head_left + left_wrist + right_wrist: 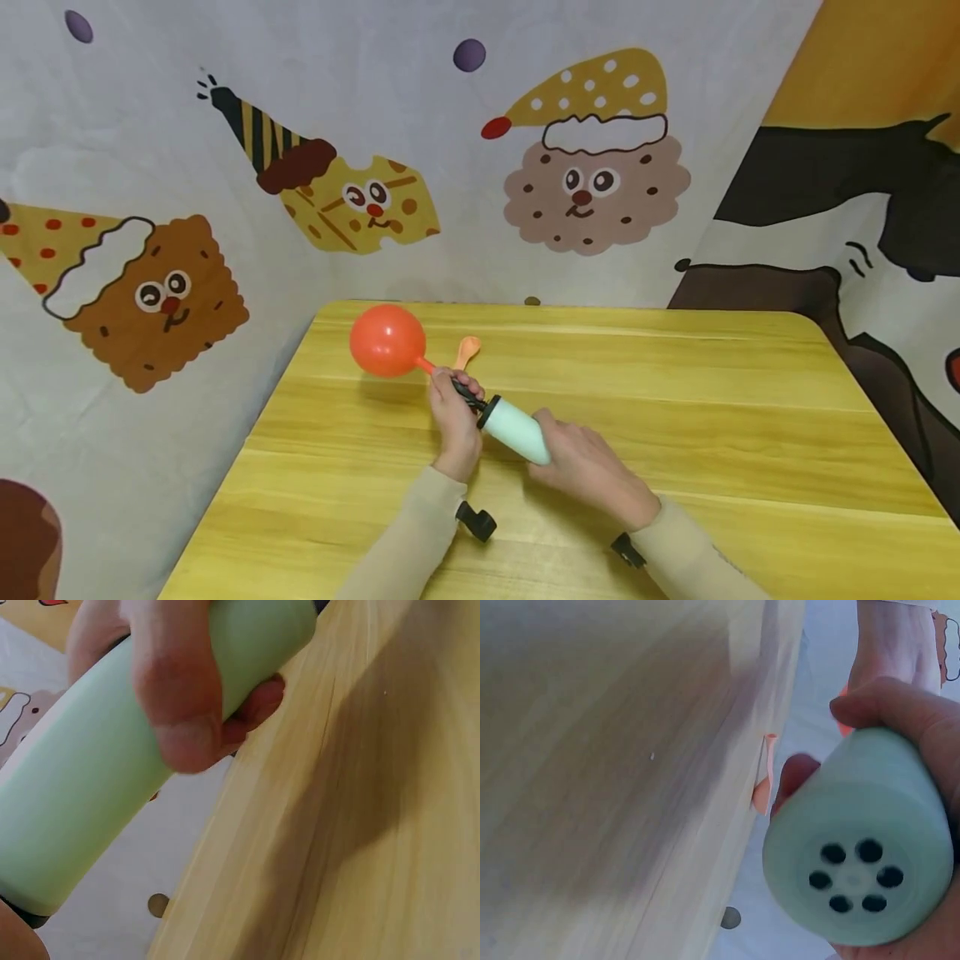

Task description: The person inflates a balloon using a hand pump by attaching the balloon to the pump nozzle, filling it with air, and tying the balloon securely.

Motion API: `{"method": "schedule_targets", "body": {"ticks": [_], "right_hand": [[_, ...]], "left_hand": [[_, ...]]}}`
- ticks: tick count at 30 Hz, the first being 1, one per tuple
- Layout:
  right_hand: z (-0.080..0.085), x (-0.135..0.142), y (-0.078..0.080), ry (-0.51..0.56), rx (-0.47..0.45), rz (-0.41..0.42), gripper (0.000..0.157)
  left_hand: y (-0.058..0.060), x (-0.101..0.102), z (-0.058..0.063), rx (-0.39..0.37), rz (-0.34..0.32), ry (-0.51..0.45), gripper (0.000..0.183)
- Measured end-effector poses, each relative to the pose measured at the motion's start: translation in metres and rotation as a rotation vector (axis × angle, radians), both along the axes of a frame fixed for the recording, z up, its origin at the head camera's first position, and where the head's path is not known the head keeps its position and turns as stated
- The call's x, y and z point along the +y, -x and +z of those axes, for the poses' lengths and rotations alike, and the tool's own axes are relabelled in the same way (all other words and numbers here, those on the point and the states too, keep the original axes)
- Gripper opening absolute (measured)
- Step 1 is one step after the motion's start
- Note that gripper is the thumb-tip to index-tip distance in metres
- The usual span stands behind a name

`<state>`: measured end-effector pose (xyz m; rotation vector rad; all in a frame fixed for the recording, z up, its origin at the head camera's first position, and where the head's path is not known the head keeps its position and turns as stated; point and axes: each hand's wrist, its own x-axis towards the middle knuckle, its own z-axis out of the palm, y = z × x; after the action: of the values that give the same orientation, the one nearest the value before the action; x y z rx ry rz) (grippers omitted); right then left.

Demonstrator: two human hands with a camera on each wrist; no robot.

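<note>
A hand balloon pump [516, 430] with a pale green barrel and black nozzle end slants above the table. My left hand [455, 417] pinches the neck of a round, inflated red-orange balloon [387, 341] at the black nozzle. My right hand [588, 467] grips the barrel near its rear end. In the left wrist view the right hand [180, 690] wraps the green barrel [90, 787], thumb across it. Seen from behind in the right wrist view, the pump's end cap [855, 879] has several dark holes. The left fingers partly hide the nozzle.
A limp peach-orange balloon [468, 350] lies on the yellow wooden table [675, 392], just beyond the left hand. Behind the table hangs a cloth [465, 175] printed with cartoon snacks. Dark straps with small black mounts sit at both wrists.
</note>
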<state>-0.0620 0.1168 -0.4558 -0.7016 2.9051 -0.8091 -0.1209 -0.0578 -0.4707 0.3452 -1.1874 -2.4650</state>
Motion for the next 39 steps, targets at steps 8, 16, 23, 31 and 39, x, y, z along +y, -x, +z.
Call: {"method": "schedule_targets", "body": {"ticks": [8, 16, 23, 31, 39], "right_hand": [[-0.001, 0.002, -0.004, 0.051, -0.025, 0.008, 0.049], [-0.004, 0.022, -0.008, 0.041, -0.018, 0.044, 0.050], [-0.014, 0.043, -0.014, 0.022, -0.011, 0.077, 0.048], [-0.017, 0.051, -0.015, -0.011, -0.052, 0.083, 0.049], [-0.014, 0.038, -0.010, -0.036, -0.038, 0.089, 0.052]], "left_hand": [[0.005, -0.014, 0.006, 0.068, -0.012, -0.016, 0.034], [0.018, -0.042, 0.006, 0.053, 0.057, -0.044, 0.034], [0.021, -0.060, 0.004, 0.029, 0.081, -0.060, 0.033], [0.021, -0.068, 0.000, 0.004, 0.132, -0.077, 0.034], [0.017, -0.050, 0.002, 0.004, 0.105, -0.066, 0.033]]}}
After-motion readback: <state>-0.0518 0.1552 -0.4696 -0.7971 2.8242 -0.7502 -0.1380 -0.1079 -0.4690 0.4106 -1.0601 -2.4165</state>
